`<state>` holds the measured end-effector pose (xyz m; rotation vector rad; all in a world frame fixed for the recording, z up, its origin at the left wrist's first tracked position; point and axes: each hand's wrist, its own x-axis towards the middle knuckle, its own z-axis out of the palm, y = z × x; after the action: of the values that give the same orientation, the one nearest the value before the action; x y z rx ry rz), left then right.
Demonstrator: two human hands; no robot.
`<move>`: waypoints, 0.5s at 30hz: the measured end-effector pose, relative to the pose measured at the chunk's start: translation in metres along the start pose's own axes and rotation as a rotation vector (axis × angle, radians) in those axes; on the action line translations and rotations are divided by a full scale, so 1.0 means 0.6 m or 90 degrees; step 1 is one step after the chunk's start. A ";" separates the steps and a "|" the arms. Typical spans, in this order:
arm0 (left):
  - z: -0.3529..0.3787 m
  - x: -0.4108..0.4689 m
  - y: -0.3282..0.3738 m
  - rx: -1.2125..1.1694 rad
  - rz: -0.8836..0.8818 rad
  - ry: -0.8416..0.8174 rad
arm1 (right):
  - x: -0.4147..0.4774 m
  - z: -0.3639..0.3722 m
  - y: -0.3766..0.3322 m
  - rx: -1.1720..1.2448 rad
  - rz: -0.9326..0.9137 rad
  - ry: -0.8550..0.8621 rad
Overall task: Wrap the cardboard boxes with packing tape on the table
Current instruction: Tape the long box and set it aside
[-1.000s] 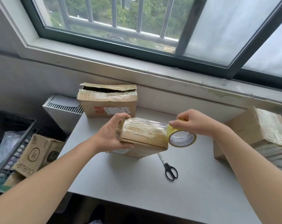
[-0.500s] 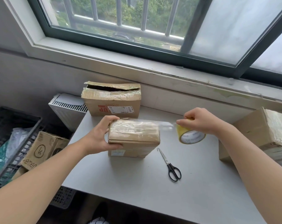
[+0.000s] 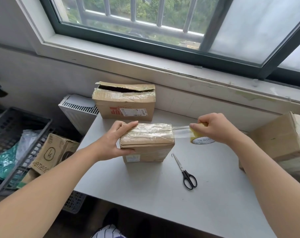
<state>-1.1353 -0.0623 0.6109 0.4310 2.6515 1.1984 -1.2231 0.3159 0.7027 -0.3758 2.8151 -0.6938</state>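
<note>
A small cardboard box (image 3: 146, 141), standing on edge on the table (image 3: 163, 200), is gripped at its left end by the left hand (image 3: 114, 142) while a roll of packing tape (image 3: 200, 138) is clasped in the right hand (image 3: 213, 129), a clear strip (image 3: 181, 131) stretched from box to roll. The strip is best held taut and level, the box pinned firmly, before being smoothed down.

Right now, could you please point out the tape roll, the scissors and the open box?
tape roll (image 3: 201, 141): head view, label face.
scissors (image 3: 185, 173): head view, black handle base.
open box (image 3: 127, 107): head view, front face.
</note>
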 end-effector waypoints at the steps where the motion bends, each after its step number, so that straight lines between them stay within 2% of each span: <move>1: -0.001 -0.001 0.001 0.004 0.001 -0.002 | -0.001 -0.012 -0.007 -0.005 -0.023 0.016; 5: 0.001 -0.002 0.009 -0.002 -0.002 -0.003 | -0.001 -0.063 -0.038 0.015 -0.107 0.078; 8: 0.000 -0.007 0.013 -0.015 -0.012 0.012 | 0.015 -0.067 -0.047 -0.021 -0.122 0.086; 11: -0.001 -0.009 0.018 -0.021 -0.022 0.015 | 0.024 -0.028 -0.014 -0.053 -0.059 0.017; 15: 0.004 -0.011 0.025 -0.006 -0.015 0.017 | 0.007 0.042 0.029 0.019 0.028 -0.027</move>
<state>-1.1258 -0.0536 0.6210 0.3841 2.6639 1.2184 -1.2234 0.3186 0.6721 -0.3186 2.7613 -0.7105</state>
